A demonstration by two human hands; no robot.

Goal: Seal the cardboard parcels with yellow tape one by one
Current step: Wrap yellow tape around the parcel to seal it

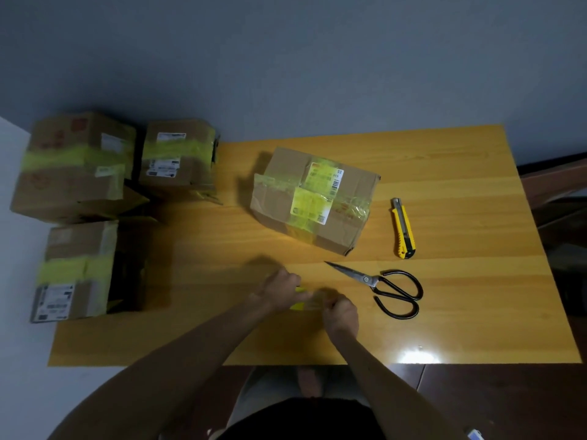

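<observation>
Tape point(301, 300) stretched between left hand point(281, 290) and right hand point(341, 312), both pinching it, parcel point(313, 198) farther back on table point(460, 185)

Black-handled steel scissors point(381, 289) and a yellow plastic utility knife point(402, 228) are lying apart toward the orange wooden worktop's point(476, 296) right edge.

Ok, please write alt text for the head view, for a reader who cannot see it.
The left hand and right hand hold yellow tape between them over a wooden table. Beyond lie a taped parcel, scissors and a utility knife; three more taped parcels stand left.
</observation>
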